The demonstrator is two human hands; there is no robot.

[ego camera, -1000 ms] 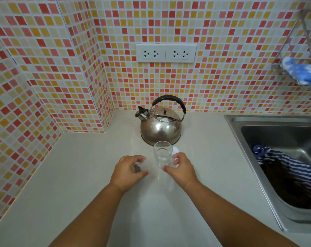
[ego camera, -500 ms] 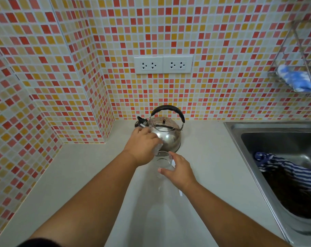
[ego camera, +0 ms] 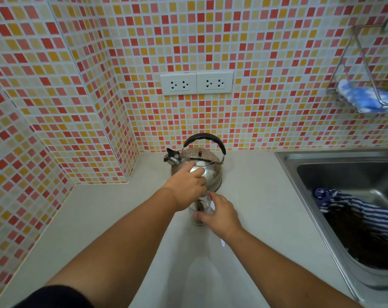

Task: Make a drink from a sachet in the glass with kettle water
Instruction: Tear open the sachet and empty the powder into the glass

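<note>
On the counter (ego camera: 122, 218), hands (ego camera: 186, 187) tip powder into the glass (ego camera: 199, 215).

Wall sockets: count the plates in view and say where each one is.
2. The left socket plate and the right socket plate sit side by side, touching, on the tiled back wall above the kettle. None appears hidden.

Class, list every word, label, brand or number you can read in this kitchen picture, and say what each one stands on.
None can be read.
Kettle: no lettering shows.
Wall sockets: only pin holes, no markings.
Sachet: mostly hidden under the left hand over the glass, any print unreadable.
</note>
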